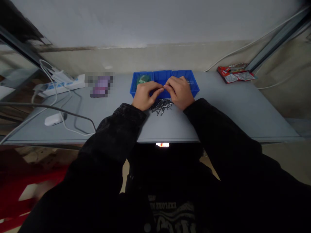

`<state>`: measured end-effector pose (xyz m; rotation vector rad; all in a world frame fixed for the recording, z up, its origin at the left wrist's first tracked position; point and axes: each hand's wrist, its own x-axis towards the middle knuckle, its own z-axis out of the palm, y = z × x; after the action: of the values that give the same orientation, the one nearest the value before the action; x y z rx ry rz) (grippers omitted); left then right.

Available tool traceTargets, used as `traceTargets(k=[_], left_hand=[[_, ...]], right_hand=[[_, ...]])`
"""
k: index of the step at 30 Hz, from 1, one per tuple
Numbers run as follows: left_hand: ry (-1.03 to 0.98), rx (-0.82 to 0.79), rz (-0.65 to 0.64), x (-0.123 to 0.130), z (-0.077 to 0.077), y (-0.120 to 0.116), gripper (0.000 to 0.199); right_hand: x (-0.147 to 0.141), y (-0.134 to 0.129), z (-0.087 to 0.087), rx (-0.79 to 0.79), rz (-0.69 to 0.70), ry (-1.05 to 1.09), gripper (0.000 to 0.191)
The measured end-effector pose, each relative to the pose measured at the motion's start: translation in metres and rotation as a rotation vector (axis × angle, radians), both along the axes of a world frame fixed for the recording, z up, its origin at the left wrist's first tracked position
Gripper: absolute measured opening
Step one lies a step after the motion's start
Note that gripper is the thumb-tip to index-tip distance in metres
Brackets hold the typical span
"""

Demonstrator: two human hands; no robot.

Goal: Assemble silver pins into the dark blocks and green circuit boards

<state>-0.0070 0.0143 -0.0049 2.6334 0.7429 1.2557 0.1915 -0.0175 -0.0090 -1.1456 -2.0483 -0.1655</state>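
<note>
A grey desk (230,106) stands against a wall (157,22), pale above and beige below. A white power strip (78,82) sits left, a red packet (224,76) right, its print illegible. "EXPLORE" reads on the dark shirt (171,210). The left hand (143,94) and right hand (180,92) pinch fingertips together; whether they grip anything, I cannot tell. Metal pins (161,106) lie heaped before the blue bins (162,75).
</note>
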Motion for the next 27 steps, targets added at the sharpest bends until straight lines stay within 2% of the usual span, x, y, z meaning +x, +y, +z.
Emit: traceTargets(k=[27], left_hand=[[0.008,-0.053,0.022,0.0,0.0005,-0.0013,0.031]], right_hand=[[0.0,-0.0005,-0.0003,-0.001,-0.022,-0.022,0.044]])
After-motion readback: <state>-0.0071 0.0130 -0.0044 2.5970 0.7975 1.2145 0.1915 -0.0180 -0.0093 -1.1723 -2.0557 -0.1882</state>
